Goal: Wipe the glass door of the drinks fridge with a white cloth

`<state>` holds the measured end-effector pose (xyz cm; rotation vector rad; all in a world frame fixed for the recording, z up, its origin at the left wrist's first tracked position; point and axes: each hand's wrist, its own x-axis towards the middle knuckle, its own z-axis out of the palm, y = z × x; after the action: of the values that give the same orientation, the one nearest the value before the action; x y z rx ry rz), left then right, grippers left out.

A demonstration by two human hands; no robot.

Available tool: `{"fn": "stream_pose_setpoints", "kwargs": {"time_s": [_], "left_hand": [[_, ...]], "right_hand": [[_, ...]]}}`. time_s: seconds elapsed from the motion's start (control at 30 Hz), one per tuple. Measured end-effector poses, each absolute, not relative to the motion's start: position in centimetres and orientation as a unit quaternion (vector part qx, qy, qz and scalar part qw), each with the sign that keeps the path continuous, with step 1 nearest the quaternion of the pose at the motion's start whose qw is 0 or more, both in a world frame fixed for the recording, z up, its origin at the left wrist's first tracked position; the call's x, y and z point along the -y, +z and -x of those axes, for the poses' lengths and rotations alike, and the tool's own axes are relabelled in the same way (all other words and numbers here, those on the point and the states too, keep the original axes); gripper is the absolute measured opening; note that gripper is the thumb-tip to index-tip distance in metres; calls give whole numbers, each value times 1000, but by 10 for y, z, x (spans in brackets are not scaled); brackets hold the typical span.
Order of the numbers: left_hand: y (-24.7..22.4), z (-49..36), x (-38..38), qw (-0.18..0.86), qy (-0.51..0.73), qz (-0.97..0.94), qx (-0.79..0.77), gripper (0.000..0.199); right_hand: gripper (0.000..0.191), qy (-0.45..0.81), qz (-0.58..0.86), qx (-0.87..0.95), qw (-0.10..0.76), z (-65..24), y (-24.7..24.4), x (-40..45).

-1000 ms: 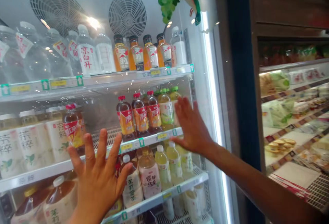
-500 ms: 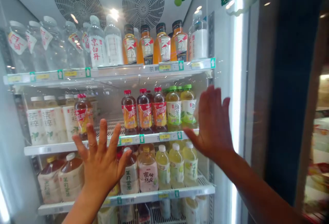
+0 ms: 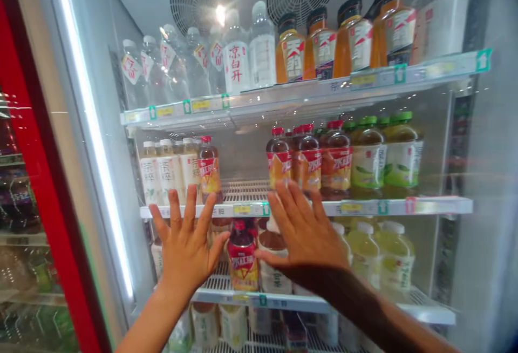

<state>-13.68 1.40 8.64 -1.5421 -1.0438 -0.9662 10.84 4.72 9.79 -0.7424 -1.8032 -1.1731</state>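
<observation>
My left hand [image 3: 187,245] is raised in front of the drinks cooler, fingers spread and empty. My right hand [image 3: 305,229] is up beside it, palm forward, fingers stretched out and nothing in them. Between the two hands, on the lower shelf [image 3: 291,301], stands a red-labelled iced tea bottle [image 3: 243,258]. The middle shelf [image 3: 226,210] runs behind my fingertips; whether either hand touches a glass pane I cannot tell. Part of a brown tea bottle [image 3: 273,248] shows just behind my right thumb.
Clear water bottles [image 3: 234,56] and amber black-capped bottles [image 3: 319,45] line the top shelf. White-labelled bottles [image 3: 165,175], red-capped teas [image 3: 338,158] and green-capped teas [image 3: 368,153] stand on the middle one. A light strip [image 3: 91,115] and a red frame [image 3: 36,142] border the left.
My view has swung, so the cooler appears farther right and its left edge shows. My right hand has come closer to my left and lower in view. Both hands stay open.
</observation>
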Motion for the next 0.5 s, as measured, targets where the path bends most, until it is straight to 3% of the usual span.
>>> {"fn": "stream_pose_setpoints", "kwargs": {"time_s": [0.13, 0.5], "left_hand": [[82, 194, -15, 489, -403, 641, 433, 80], [69, 286, -18, 453, -405, 663, 438, 81]], "right_hand": [[102, -452, 330, 680, 474, -46, 115, -49], [91, -444, 342, 694, 451, 92, 87, -43]]}}
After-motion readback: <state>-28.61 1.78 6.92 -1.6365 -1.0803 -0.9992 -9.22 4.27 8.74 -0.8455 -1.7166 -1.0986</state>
